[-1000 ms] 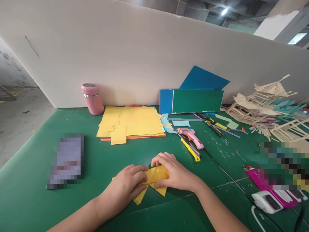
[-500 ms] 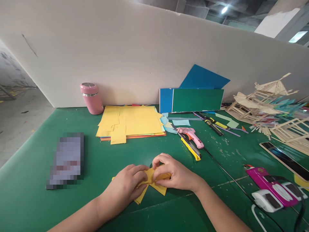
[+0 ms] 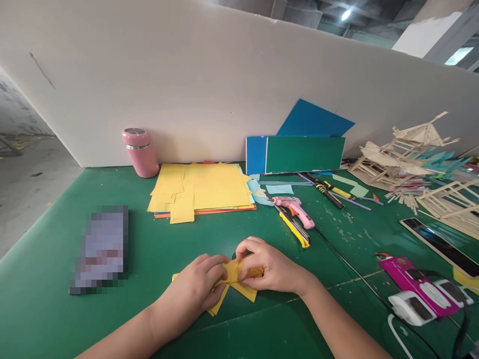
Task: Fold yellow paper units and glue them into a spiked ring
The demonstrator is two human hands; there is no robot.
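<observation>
A folded yellow paper piece (image 3: pixel 233 271) lies low over the green table, with two strips spreading toward me like tails. My left hand (image 3: pixel 198 281) pinches its left part, fingers curled over the top and thumb beneath. On the right side my right hand (image 3: pixel 264 264) grips it between thumb and fingertips. The fingers hide much of the folds. Behind the hands lies a stack of yellow sheets (image 3: pixel 217 185) with other colours under it.
On the green table (image 3: pixel 149 249) are a pink glue gun (image 3: pixel 295 209), a yellow cutter (image 3: pixel 295 229), a magenta power strip (image 3: pixel 419 286), a phone (image 3: pixel 441 247) and a pixelated item (image 3: pixel 101 247). A pink flask (image 3: pixel 141 153) and wooden stick models (image 3: pixel 396 159) stand behind.
The whole view has shifted very slightly. Both hands keep nearly the same hold on the yellow paper.
</observation>
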